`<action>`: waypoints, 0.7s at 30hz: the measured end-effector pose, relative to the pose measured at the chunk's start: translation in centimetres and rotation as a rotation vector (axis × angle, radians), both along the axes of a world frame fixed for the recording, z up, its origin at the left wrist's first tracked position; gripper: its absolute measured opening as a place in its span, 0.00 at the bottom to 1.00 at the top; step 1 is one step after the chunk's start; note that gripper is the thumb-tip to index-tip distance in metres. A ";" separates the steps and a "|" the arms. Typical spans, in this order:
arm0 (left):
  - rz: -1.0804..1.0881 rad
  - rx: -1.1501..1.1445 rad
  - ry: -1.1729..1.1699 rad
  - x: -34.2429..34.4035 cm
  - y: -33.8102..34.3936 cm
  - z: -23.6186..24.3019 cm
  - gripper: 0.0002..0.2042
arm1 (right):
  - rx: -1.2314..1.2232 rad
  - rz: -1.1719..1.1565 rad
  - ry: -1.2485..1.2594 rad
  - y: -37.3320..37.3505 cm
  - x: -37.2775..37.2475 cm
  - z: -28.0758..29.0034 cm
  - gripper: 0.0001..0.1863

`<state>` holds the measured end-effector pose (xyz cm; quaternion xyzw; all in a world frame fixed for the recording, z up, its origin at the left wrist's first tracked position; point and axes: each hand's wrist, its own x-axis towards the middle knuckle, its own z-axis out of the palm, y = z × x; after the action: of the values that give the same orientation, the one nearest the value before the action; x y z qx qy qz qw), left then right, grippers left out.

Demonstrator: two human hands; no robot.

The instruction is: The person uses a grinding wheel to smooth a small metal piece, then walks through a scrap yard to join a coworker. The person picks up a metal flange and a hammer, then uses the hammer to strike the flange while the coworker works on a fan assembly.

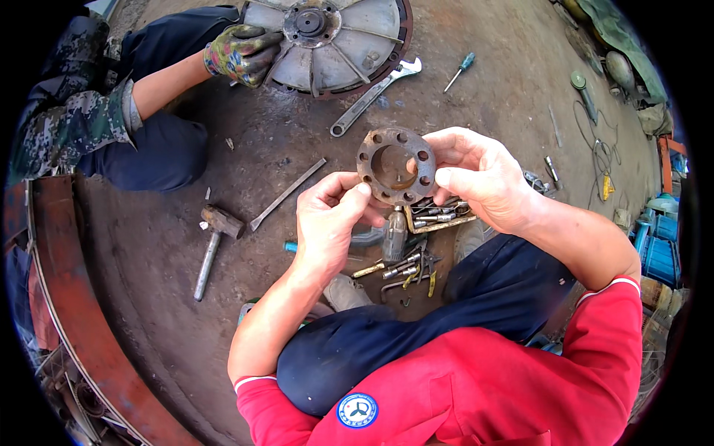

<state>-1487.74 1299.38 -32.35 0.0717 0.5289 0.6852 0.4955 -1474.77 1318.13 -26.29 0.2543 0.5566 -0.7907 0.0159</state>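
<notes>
Between my two hands is a rusty round metal flange (370, 181) with a wide central hole and several bolt holes around its rim. My left hand (332, 212) pinches its lower left edge between thumb and fingers. On the opposite side, my right hand (482, 178) grips the rim, thumb in front and fingers behind. The flange is held up off the ground, its face turned toward me. Beneath it are a dark grey power tool (395, 236), partly covered, and a tray of sockets (439, 218).
A co-worker's gloved hand (245, 56) rests at a large finned metal disc (357, 44). An adjustable wrench (372, 98), a screwdriver (460, 71), a flat bar (288, 193) and a hammer (212, 249) lie on the floor. A rusty steel beam (89, 320) runs along the left.
</notes>
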 end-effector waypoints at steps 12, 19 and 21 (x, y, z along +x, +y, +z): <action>0.013 0.088 0.183 0.6 -0.6 1.4 0.07 | 0.075 -0.042 -0.102 -0.3 -0.4 -0.9 0.17; -0.042 0.082 0.376 1.0 -0.9 1.3 0.07 | 0.115 -0.040 -0.141 -0.5 -0.6 -1.0 0.14; -0.047 0.076 0.453 1.2 -0.9 1.4 0.08 | 0.121 -0.041 -0.143 -0.6 -0.5 -1.2 0.14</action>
<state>-1486.57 1298.50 -30.99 0.2545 0.5985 0.6595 0.3770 -1475.28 1317.54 -27.53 0.3221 0.5954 -0.7357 0.0239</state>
